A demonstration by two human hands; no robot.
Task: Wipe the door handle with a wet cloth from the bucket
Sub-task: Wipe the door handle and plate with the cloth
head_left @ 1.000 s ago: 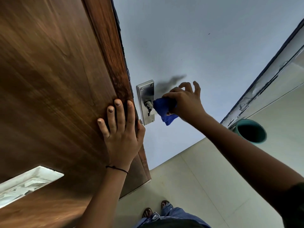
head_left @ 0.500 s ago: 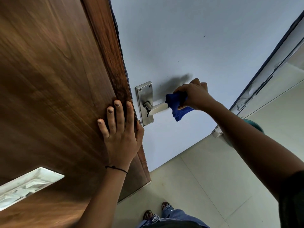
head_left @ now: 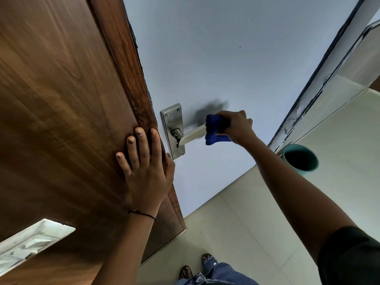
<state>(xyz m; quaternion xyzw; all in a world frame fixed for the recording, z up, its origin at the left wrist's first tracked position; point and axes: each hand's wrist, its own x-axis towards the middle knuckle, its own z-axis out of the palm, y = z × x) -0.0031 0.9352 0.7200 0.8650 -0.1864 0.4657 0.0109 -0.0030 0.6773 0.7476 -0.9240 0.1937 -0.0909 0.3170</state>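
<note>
A steel lever handle (head_left: 192,135) sticks out from its steel backplate (head_left: 172,120) on the edge side of a brown wooden door (head_left: 61,99). My right hand (head_left: 237,126) is closed around a blue cloth (head_left: 216,129), which wraps the far end of the lever. My left hand (head_left: 145,169) lies flat on the door face, fingers spread, just left of the backplate. A teal bucket (head_left: 300,159) stands on the floor at the right, by the wall corner.
A pale blue wall (head_left: 226,48) runs behind the handle. Cream floor tiles (head_left: 236,223) spread below, with my sandalled feet (head_left: 195,268) at the bottom. A white door frame (head_left: 329,75) with chipped paint rises at the right. A light rectangular cut-out (head_left: 30,241) shows in the door's lower left.
My right hand has slid the blue cloth outward along the lever, from the spindle near the backplate to the lever's far end. The left hand has stayed flat on the door.
</note>
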